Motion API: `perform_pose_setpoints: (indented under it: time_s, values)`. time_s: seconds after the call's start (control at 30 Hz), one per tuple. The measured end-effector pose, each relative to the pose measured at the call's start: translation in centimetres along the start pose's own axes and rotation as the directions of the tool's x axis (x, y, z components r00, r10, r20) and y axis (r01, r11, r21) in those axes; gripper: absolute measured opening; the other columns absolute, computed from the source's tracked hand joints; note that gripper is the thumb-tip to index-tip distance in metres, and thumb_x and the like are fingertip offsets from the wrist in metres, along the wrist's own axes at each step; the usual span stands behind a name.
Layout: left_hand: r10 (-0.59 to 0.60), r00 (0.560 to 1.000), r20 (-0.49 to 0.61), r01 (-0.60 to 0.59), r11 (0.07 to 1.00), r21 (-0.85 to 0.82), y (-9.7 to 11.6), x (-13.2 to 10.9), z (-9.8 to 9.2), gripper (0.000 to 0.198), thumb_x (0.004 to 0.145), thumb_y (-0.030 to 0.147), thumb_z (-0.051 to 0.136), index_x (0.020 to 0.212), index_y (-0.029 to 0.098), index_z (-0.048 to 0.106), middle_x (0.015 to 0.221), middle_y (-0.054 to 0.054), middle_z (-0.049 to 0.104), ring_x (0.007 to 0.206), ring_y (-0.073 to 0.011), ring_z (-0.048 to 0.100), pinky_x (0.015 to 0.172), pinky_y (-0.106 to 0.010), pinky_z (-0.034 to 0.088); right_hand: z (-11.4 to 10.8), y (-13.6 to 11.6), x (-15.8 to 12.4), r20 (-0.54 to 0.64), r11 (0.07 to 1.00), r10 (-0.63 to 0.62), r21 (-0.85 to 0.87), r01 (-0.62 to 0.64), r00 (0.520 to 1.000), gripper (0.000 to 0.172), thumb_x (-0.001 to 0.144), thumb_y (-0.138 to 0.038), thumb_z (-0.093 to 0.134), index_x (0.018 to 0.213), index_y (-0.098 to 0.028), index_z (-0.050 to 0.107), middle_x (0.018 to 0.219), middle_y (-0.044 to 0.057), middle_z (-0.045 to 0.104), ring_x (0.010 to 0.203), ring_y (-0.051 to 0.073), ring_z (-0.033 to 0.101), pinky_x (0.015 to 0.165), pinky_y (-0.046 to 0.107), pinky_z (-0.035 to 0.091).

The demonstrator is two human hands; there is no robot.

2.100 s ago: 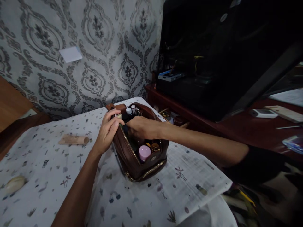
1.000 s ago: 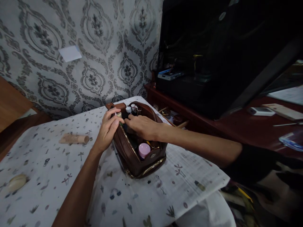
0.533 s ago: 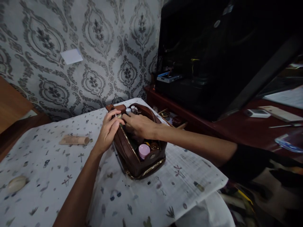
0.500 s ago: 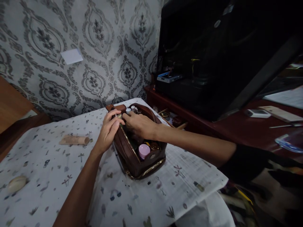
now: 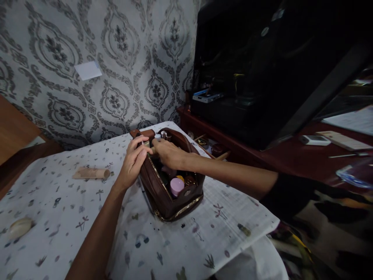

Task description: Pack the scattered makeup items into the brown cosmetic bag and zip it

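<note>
A brown cosmetic bag (image 5: 160, 200) with gold zips stands unzipped on the printed tablecloth. At its far left rim my left hand (image 5: 134, 159) pinches the edge of the opening between thumb and fingers. My right hand (image 5: 167, 153) reaches down into the bag, its fingers curled and their tips hidden, so what they grip cannot be made out. Nearer me inside the bag are a pink-lidded jar (image 5: 176, 186) and a yellow item (image 5: 180, 178). Small bottles with pale caps (image 5: 157, 136) show past my right hand.
A beige tube (image 5: 91, 173) lies on the tablecloth (image 5: 99, 217) at left, with a pale oval object (image 5: 20, 227) nearer me. A large black television (image 5: 247, 77) stands on the dark red cabinet (image 5: 271, 163) at right. Behind is the patterned wall (image 5: 116, 70).
My right hand has shifted slightly within the bag, its fingers moving a little right. My left hand stays on the rim, and the bag has hardly moved.
</note>
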State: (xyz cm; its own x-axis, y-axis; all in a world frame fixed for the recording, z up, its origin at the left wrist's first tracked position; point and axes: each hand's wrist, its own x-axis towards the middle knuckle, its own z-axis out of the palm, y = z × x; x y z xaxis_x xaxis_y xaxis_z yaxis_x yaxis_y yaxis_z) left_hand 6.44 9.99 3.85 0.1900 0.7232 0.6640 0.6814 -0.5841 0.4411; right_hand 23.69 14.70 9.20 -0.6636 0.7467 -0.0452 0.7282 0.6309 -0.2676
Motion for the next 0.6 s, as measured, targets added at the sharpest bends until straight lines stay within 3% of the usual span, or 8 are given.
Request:
perform_pose_setpoints:
  time_s: [0.13, 0.27, 0.37, 0.47, 0.6]
  values:
    - [-0.006, 1.000, 0.008, 0.006, 1.000, -0.009, 0.1, 0.0, -0.1, 0.049, 0.106, 0.052, 0.030, 0.095, 0.022, 0.067, 0.137, -0.012, 0.056, 0.137, -0.0251, 0.048, 0.122, -0.047, 0.034, -0.5, 0.1, -0.1, 0.025, 1.000, 0.023, 0.020, -0.024, 0.999, 0.048, 0.088, -0.004, 0.056, 0.135, -0.009, 0.049, 0.118, 0.018, 0.070, 0.103, 0.026, 0.070, 0.064, 0.026, 0.040]
    - [-0.016, 1.000, 0.008, 0.016, 1.000, 0.002, 0.2, 0.0, -0.1, 0.050, 0.106, 0.053, 0.029, 0.096, 0.022, 0.066, 0.138, -0.012, 0.056, 0.138, -0.0250, 0.048, 0.123, -0.047, 0.034, -1.2, 0.1, -1.5, 0.027, 1.000, 0.011, 0.002, -0.011, 1.000, 0.036, 0.092, -0.004, 0.054, 0.127, -0.010, 0.058, 0.109, 0.015, 0.073, 0.092, 0.022, 0.069, 0.062, 0.025, 0.037]
    - [-0.001, 1.000, 0.006, 0.001, 1.000, -0.020, 0.2, 0.0, -0.1, 0.047, 0.107, 0.050, 0.030, 0.096, 0.021, 0.066, 0.139, -0.012, 0.056, 0.138, -0.0245, 0.047, 0.124, -0.046, 0.033, -2.1, 0.1, -3.5, 0.104, 0.996, -0.089, 0.029, 0.086, 0.991, 0.020, 0.100, -0.010, 0.049, 0.107, -0.013, 0.067, 0.092, 0.008, 0.072, 0.078, 0.017, 0.064, 0.062, 0.024, 0.036]
    - [0.001, 1.000, 0.006, -0.001, 1.000, -0.024, 0.2, 0.0, -0.1, 0.046, 0.107, 0.050, 0.031, 0.097, 0.022, 0.067, 0.138, -0.011, 0.056, 0.139, -0.0243, 0.047, 0.124, -0.046, 0.032, -2.9, 0.6, -5.6, 0.191, 0.967, -0.240, 0.138, 0.216, 0.952, 0.034, 0.108, -0.023, 0.041, 0.086, -0.015, 0.066, 0.076, 0.002, 0.065, 0.069, 0.013, 0.057, 0.064, 0.023, 0.037]
    - [-0.023, 1.000, 0.015, 0.023, 1.000, -0.007, 0.4, 0.0, -0.1, 0.048, 0.107, 0.051, 0.031, 0.095, 0.022, 0.067, 0.138, -0.010, 0.056, 0.138, -0.0252, 0.047, 0.124, -0.048, 0.033, -3.6, 1.8, -7.1, 0.228, 0.902, -0.363, 0.331, 0.278, 0.904, 0.035, 0.108, -0.026, 0.038, 0.089, -0.016, 0.066, 0.084, 0.002, 0.066, 0.076, 0.014, 0.059, 0.072, 0.023, 0.043]
